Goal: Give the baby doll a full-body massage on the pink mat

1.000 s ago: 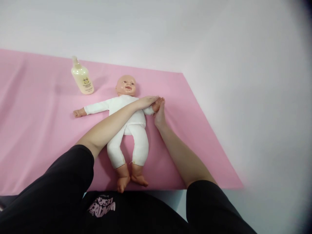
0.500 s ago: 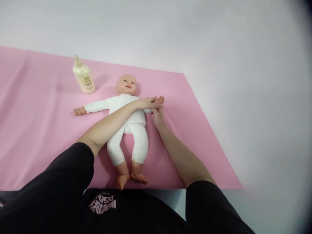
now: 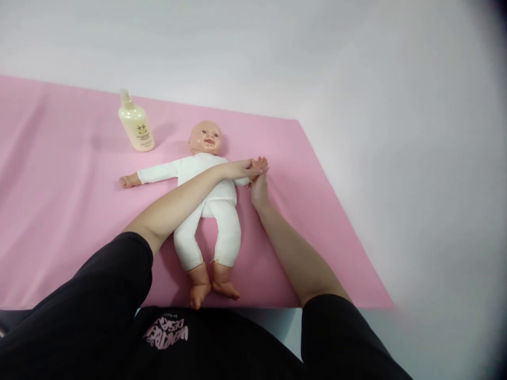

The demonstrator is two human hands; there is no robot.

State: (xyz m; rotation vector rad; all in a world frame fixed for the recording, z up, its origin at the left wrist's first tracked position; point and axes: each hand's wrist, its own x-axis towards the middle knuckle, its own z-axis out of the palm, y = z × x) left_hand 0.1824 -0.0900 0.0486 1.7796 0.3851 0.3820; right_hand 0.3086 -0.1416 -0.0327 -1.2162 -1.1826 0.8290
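L hand (image 3: pixel 238 169) slid back, baring doll's fingers (image 3: pixel 262 161); R hand (image 3: pixel 259 189) prob. under.

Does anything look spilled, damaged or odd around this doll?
I see no spill. One small oddity: a thin, thread-like strand sticks out from the doll's left leg cuff, possibly loose stitching.

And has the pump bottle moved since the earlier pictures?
No, the pump bottle keeps its place on the pink cover, judged against the cover's far right corner.
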